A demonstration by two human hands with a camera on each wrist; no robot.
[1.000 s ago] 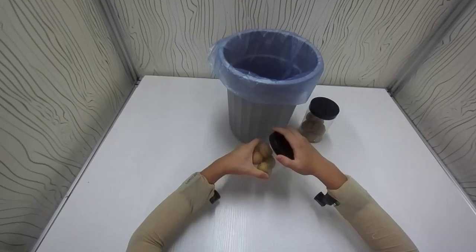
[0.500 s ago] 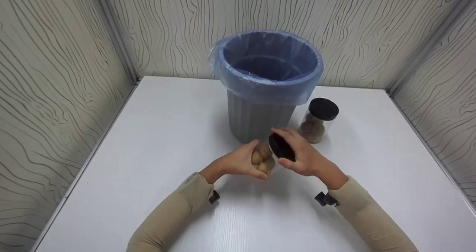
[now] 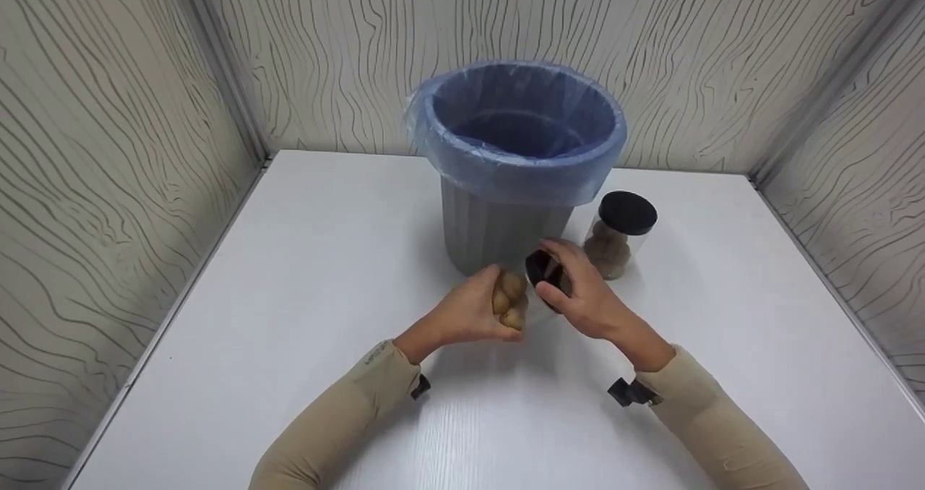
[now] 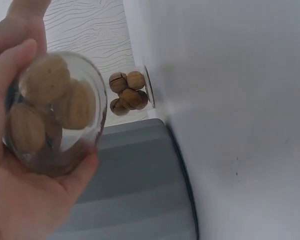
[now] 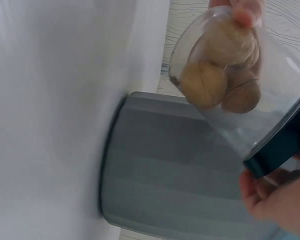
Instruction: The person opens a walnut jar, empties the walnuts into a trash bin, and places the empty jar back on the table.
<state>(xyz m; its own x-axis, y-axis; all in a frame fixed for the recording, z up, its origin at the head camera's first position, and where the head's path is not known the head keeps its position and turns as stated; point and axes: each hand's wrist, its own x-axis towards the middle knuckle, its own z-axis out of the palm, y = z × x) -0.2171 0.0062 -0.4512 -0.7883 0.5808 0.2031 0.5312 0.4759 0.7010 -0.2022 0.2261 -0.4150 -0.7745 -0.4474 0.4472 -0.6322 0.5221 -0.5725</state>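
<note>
In the head view, my left hand point(image 3: 470, 309) grips the base end of a clear jar point(image 5: 275, 95) that lies tilted on its side in the air. Several walnuts point(image 4: 45, 80) sit in the jar's base end, between that hand's thumb and fingers. My right hand point(image 3: 589, 298) holds the black lid point(image 3: 536, 264) at the other end, thumb and fingers on its edge. From the right wrist, the lid shows at the jar's mouth; whether it is loose I cannot tell. A second jar point(image 3: 608, 253) with a black lid and walnuts stands upright just behind my right hand.
Behind my hands stands a grey ribbed bin point(image 3: 506, 230) with a blue bag point(image 3: 520, 179) folded over its rim. All of it is on a white table point(image 3: 325, 259), with wood-grain-patterned panels point(image 3: 325, 56) at the back and sides.
My right hand has turned a little around the lid, and its fingers sit slightly higher and further right. The left hand with the jar has shifted slightly.
</note>
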